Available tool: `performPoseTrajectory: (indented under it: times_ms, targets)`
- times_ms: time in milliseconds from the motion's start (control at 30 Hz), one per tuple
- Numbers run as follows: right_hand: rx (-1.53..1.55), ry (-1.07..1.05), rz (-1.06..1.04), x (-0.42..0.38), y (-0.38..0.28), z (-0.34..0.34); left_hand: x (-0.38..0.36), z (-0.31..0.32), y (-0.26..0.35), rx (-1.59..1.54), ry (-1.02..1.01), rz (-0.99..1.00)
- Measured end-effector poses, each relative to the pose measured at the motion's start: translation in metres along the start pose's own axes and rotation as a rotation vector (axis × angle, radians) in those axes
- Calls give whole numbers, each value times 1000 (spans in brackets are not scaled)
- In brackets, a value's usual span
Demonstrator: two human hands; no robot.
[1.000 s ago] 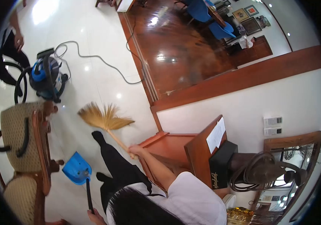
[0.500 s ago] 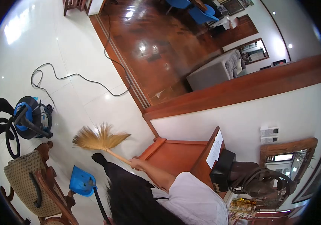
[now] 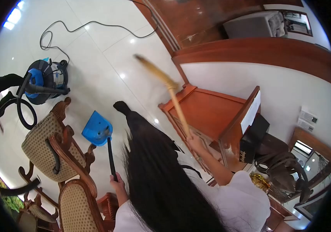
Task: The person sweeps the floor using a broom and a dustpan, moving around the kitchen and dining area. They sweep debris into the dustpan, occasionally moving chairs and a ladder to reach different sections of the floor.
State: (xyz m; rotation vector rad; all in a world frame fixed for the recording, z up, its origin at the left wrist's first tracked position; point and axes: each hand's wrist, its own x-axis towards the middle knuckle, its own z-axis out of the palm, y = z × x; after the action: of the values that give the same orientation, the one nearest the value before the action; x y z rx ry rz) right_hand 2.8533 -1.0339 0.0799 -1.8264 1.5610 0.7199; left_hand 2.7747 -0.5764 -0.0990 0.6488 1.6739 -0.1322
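My right hand (image 3: 193, 143) is closed around the long pale handle of a straw broom (image 3: 177, 106). The broom's bristles are seen narrow and blurred, pointing away over the white floor beside a reddish wooden cabinet (image 3: 208, 106). Lower left, my left hand (image 3: 119, 185) grips the black handle of a blue dustpan (image 3: 95, 125), and some dark debris lies in its pan. Between the two hands, long black hair (image 3: 153, 166) hangs down and covers part of the floor and my body. A dark-covered foot (image 3: 121, 106) shows past the hair.
A carved wooden chair (image 3: 53, 150) with patterned upholstery stands left of the dustpan. Beyond it is a blue-and-black vacuum cleaner (image 3: 43, 83), its cable (image 3: 92, 25) looping over the tiles. Another person's dark-clothed leg (image 3: 1, 87) is beside it. A black box (image 3: 255, 137) sits on the cabinet.
The broom has swung so its bristles, fanned out before, now appear narrow and blurred. My left hand on the dustpan handle has come more fully into view. The whole view has shifted.
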Motion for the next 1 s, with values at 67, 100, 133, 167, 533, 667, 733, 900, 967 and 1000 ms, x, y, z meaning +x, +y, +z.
performPoseTrajectory:
  times_ms: [67,100,133,167,533,667,733,900,967,1000]
  targets:
    - [240,3,31,53,20,22,19,-14,18,87,-34,-76]
    - [274,41,3,94,31,40,25,-21,25,168,-73,-164]
    - [305,77,-27,134,33,53,6,-9,22,99,-22,-94]
    - [362,3,10,166,20,60,-22,10,24,87,-7,-83]
    - [197,-66,-142,224,-48,112,-78,38,36,241,-3,110]
    - [287,-259,-222,159,-4,67,-66,48,30,203,-16,124]
    - [229,-228,-240,104,-2,39,-61,49,25,181,-15,119]
    - [115,142,-473,109,-15,15,-61,59,14,143,1,102]
    - [242,105,-352,163,-58,15,-64,61,13,127,20,116]
    - [326,110,-342,196,-82,21,-66,62,13,105,30,121]
